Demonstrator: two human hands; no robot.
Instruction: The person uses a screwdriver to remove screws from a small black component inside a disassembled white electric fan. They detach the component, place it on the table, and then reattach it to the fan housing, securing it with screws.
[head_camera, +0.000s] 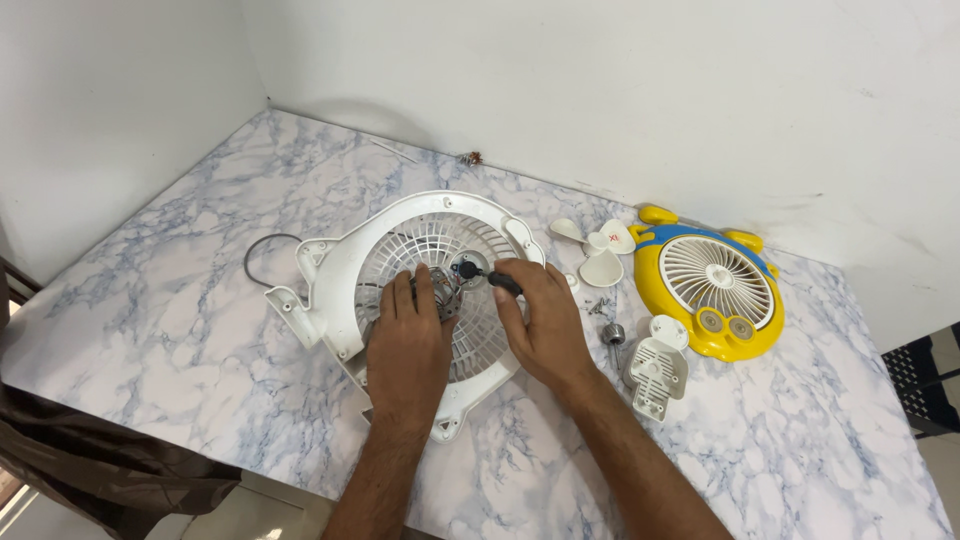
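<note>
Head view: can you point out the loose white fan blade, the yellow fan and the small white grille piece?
White fan blade (601, 266), head view, on its lower blade.
Yellow fan (650, 276), head view, on the yellow rim at its left.
Small white grille piece (655, 372), head view, on its slotted middle.

Both arms come up from the bottom edge, bare to the elbow. They lean in toward each other, so the hands sit close side by side. The left hand (408, 335) lies palm down with its back up, fingers straight and close together, pointing away from the body. The right hand (540, 320) is just right of the left hand. Its fingers curl in a tight grip, knuckles up, wrist bent a little.
</note>
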